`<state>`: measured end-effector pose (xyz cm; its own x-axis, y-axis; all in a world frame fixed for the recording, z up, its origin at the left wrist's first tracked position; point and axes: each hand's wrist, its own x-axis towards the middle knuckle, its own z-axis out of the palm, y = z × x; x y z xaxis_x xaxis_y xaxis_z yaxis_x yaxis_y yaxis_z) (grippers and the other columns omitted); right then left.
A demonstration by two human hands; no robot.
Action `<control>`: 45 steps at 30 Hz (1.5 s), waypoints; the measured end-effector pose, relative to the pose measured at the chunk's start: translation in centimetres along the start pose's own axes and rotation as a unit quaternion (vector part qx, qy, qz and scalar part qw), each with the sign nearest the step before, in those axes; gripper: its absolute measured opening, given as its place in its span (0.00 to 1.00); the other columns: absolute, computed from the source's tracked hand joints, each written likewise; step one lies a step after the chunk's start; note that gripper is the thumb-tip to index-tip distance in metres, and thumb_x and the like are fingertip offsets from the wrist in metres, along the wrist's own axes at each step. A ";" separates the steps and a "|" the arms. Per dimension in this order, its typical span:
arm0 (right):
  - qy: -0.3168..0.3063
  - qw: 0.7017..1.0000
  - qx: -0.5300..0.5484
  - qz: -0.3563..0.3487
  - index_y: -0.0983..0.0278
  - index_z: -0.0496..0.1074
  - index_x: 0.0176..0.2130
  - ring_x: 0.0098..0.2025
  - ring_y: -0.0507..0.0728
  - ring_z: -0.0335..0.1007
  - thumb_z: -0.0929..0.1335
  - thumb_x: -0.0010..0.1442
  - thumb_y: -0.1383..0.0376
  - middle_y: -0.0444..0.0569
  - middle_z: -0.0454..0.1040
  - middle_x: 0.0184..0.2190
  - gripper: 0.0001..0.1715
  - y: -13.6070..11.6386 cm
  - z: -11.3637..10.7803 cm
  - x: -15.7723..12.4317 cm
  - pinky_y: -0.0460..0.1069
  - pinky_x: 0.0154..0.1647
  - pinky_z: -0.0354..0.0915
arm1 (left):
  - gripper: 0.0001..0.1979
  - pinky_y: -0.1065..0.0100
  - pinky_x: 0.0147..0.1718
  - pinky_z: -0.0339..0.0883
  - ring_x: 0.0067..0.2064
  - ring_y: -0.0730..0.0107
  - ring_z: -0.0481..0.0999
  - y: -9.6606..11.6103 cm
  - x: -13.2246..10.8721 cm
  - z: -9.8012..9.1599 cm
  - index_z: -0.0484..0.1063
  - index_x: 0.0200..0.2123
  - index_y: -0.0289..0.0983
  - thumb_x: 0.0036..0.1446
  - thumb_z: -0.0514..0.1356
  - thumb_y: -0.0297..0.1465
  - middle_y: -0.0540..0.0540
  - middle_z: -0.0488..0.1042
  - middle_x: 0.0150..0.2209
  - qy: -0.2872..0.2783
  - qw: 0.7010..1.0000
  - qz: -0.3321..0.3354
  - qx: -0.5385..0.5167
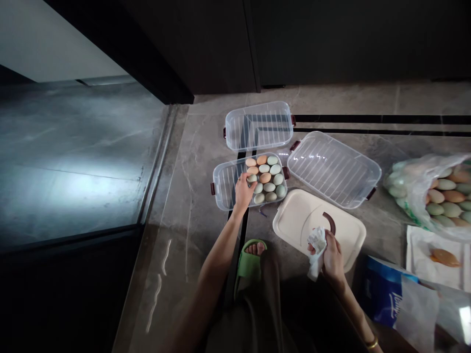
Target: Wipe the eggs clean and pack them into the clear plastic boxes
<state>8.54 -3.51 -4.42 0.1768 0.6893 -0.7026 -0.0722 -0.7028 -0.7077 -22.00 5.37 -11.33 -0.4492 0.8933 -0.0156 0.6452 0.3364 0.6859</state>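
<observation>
My left hand (243, 192) reaches into a clear plastic box (225, 182), its fingers closed on a pale green egg (252, 178). That egg sits at the left end of a row, beside several brown and greenish eggs (265, 177) filling the box's right half. Over a cream-coloured lid (293, 214) with a dark curved handle (330, 221), my right hand (334, 257) grips a crumpled white tissue (316, 247). Whether anything is wrapped inside the tissue I cannot tell.
Two more clear boxes lie behind, one at the back (259, 126) and one to the right (333, 169). A plastic bag of eggs (447, 196) stands far right. Below it are a broken egg (445, 257) on white paper and a blue tissue pack (384, 289). A green slipper (247, 264) is near.
</observation>
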 end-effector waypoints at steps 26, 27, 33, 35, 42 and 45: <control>0.000 1.000 -0.006 0.015 0.64 0.72 0.34 0.24 0.57 0.71 0.65 0.58 0.44 0.48 0.73 0.19 0.26 -0.4 0.1 -0.1 0.49 0.22 0.64 | 0.16 0.57 0.55 0.67 0.52 0.58 0.73 -0.4 -0.1 0.7 0.76 0.52 0.39 0.60 0.60 0.27 0.40 0.75 0.45 -0.002 0.996 0.084 0.032; 0.002 1.000 -0.005 0.021 0.64 0.73 0.35 0.24 0.57 0.71 0.65 0.58 0.44 0.48 0.73 0.19 0.26 -0.3 0.1 -0.1 0.49 0.21 0.64 | 0.16 0.57 0.55 0.68 0.52 0.58 0.73 -0.5 -0.1 0.7 0.75 0.52 0.39 0.59 0.61 0.28 0.39 0.74 0.46 0.003 0.997 0.077 0.020; 0.002 1.000 0.002 0.029 0.63 0.73 0.38 0.24 0.60 0.71 0.65 0.58 0.45 0.50 0.72 0.19 0.25 -0.3 -0.1 0.1 0.52 0.21 0.64 | 0.16 0.61 0.48 0.73 0.47 0.63 0.77 -1.4 -0.5 1.0 0.74 0.51 0.40 0.59 0.62 0.31 0.41 0.74 0.50 0.010 0.997 0.009 -0.078; 0.004 0.999 0.004 0.032 0.62 0.73 0.37 0.24 0.61 0.70 0.65 0.58 0.44 0.50 0.72 0.19 0.25 -0.2 -0.1 0.1 0.53 0.22 0.65 | 0.16 0.62 0.48 0.73 0.48 0.63 0.77 -1.8 -0.6 0.9 0.73 0.52 0.41 0.59 0.62 0.32 0.41 0.74 0.51 0.001 0.996 -0.002 -0.091; 0.008 0.999 0.009 0.035 0.63 0.72 0.34 0.24 0.60 0.71 0.67 0.56 0.43 0.48 0.72 0.19 0.26 -0.1 0.1 0.1 0.52 0.22 0.65 | 0.18 0.62 0.48 0.73 0.50 0.62 0.77 -2.7 -0.7 1.0 0.71 0.54 0.41 0.61 0.62 0.35 0.42 0.74 0.54 -0.008 0.992 -0.030 -0.122; 0.005 1.000 0.007 0.027 0.64 0.73 0.37 0.24 0.60 0.71 0.67 0.57 0.44 0.50 0.72 0.20 0.26 -0.1 0.0 0.1 0.52 0.22 0.66 | 0.21 0.61 0.48 0.74 0.52 0.60 0.76 -2.7 -1.0 1.2 0.69 0.56 0.38 0.61 0.62 0.38 0.41 0.74 0.55 -0.008 0.990 -0.041 -0.132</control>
<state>8.59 -3.35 -4.46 0.1818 0.6491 -0.7386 -0.0963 -0.7358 -0.6703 -22.59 3.93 -14.07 -0.4822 0.8715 -0.0891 0.4220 0.3202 0.8481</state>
